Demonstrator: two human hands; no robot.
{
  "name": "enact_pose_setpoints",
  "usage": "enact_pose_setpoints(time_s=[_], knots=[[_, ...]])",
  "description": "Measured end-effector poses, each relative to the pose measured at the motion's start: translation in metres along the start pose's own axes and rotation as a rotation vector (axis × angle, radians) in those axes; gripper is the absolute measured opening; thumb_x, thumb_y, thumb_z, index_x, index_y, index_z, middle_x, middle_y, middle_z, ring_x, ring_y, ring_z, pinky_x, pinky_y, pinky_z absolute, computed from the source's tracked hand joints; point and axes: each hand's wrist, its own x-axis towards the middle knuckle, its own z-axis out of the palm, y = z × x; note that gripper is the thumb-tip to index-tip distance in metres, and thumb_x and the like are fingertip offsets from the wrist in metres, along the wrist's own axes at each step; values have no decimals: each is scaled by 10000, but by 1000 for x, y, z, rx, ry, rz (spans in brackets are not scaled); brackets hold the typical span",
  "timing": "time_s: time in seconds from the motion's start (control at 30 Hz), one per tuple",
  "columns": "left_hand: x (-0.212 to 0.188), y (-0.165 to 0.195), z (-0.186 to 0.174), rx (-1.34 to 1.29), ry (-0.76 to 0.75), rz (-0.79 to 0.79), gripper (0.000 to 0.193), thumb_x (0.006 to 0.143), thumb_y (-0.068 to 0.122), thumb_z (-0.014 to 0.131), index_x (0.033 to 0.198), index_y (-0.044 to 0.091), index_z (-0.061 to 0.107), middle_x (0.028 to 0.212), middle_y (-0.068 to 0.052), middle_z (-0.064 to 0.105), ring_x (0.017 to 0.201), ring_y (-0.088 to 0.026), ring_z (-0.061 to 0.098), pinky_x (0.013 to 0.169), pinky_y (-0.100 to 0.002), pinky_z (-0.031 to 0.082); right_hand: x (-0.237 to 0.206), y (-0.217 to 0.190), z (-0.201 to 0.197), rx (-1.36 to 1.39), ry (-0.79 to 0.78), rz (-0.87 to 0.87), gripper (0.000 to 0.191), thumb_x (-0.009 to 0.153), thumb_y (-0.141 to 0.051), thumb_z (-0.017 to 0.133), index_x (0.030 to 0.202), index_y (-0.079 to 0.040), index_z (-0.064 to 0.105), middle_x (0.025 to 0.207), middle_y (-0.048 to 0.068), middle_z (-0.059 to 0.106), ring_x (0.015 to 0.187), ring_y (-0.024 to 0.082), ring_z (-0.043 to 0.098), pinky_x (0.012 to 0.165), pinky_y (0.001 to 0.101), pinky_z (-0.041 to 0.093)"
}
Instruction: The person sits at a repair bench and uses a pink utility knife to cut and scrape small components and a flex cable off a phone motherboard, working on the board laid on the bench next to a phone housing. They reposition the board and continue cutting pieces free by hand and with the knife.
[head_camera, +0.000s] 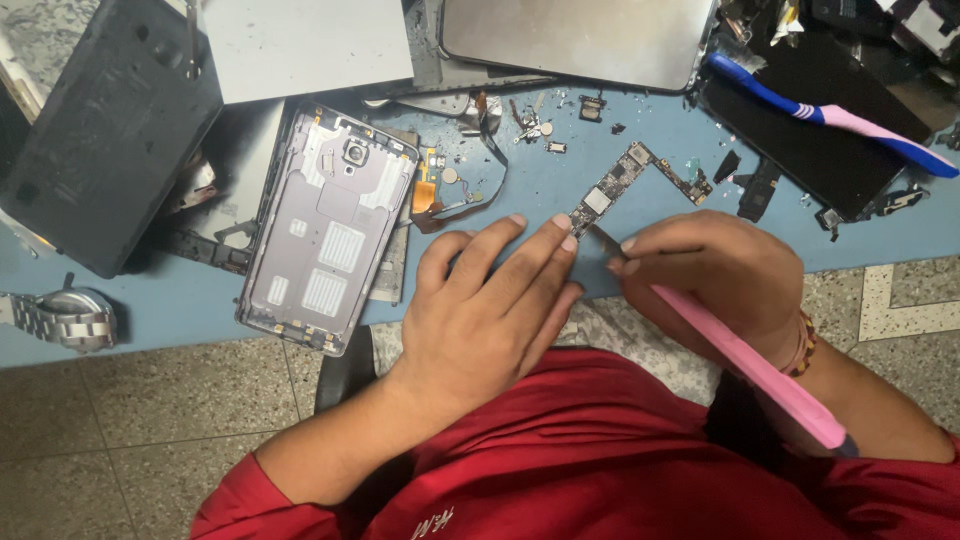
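Blue worktable (180, 330) above speckled terrazzo floor (120, 440)

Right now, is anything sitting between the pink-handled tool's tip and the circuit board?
Nothing visible. The right hand holds the pink-handled tool, and its metal tip already meets the lower end of the L-shaped circuit board. The left hand has its fingertips pressed beside that end, not across the tip's path.

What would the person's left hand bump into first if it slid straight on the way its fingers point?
Probably the L-shaped circuit board: the left hand points up and to the right, and its fingertips already lie at the board's lower end, seemingly touching it.
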Motion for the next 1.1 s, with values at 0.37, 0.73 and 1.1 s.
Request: enact_pose_setpoints(time_s=[0.37,0.73,1.1], knots=[[2,-1,-4,-34,-14,2,324,1015,241,755,1278,55,717,1410,-66,617,1266,-256,561,1045,-417,396,6,-7,-5,13,-3,56,233,856,7,850,1022,-26,690,1020,106,728,877,145,744,672,193,606],[3,-2,-3,-35,-15,11,323,1029,238,755,1286,48,713,1432,-61,608,1280,-253,556,1030,-414,411,12,-8,-3,-65,-24,43,233,870,2,851,1040,-33,695,1026,110,735,918,175,751,709,228,610],[4,0,-1,-43,-7,12,321,1017,234,763,1267,36,721,1415,-61,621,1268,-259,559,1024,-418,415,9,-3,1,-84,-1,32,220,881,-17,861,1028,-50,701,1032,105,746,941,190,760,724,242,603]])
